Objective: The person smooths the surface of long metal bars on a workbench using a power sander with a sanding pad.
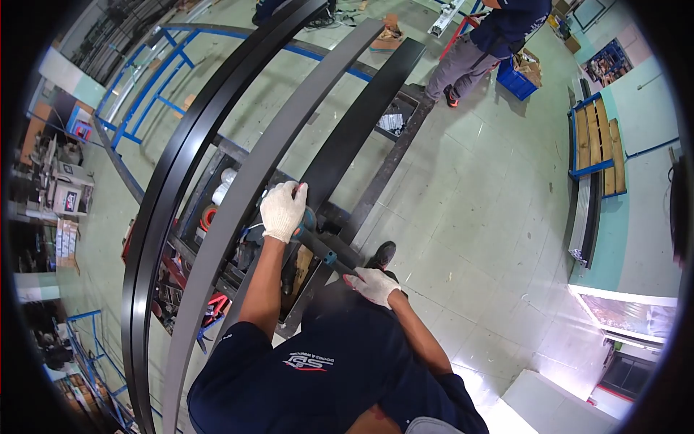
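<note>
A teal-and-black power tool [330,257] with a long body slants between my two white-gloved hands, over the near end of a black profile bar [354,137]. Around its front end my left hand [283,210] is closed, with the fingertips close to the bar. My right hand [374,286] grips the rear of the tool, close to my body. What the tool's working end touches is hidden beneath my left hand. To the left of the tool runs a long grey profile bar [271,141].
Long black profiles [189,145] lie farther left on the dark metal frame [387,170]. A small tray [396,119], tape roll [208,217] and assorted tools sit among the frame's bars. A person [484,50] stands ahead beside a blue crate [517,81]. Wooden slats [598,141] lean at the right wall.
</note>
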A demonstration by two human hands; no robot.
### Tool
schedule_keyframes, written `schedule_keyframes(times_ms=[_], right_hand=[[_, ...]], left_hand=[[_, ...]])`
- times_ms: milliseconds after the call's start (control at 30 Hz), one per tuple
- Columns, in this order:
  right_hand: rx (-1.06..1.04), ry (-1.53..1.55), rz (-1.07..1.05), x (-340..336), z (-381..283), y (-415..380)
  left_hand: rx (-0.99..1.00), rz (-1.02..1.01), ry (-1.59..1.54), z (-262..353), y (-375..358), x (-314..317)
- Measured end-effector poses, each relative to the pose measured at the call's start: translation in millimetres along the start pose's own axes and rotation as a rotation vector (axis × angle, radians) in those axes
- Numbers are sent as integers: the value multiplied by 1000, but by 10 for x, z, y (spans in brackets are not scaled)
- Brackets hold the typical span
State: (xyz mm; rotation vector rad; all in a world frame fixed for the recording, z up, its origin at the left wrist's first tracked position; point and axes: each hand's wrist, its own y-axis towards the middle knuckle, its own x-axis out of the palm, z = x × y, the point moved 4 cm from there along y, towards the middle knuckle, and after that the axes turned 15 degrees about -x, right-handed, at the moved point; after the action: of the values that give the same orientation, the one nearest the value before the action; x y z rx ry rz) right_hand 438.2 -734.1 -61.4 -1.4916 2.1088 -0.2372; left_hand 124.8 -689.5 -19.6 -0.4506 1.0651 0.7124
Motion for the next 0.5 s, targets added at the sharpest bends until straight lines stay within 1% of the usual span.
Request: schedule_keyframes(times_ms=[133,233,333,500], right_hand=[[-15,-61,-46,-129,37,64],[-75,-80,-38,-304,43,118],[-56,-66,-115,-578,-31,154],[-120,-117,-224,-890,87,345]], left_hand=[[9,-2,19,99,94,67],[-12,-21,45,189,183,111],[-11,-10,9,304,275,154],[-33,-31,1,553,437,206]])
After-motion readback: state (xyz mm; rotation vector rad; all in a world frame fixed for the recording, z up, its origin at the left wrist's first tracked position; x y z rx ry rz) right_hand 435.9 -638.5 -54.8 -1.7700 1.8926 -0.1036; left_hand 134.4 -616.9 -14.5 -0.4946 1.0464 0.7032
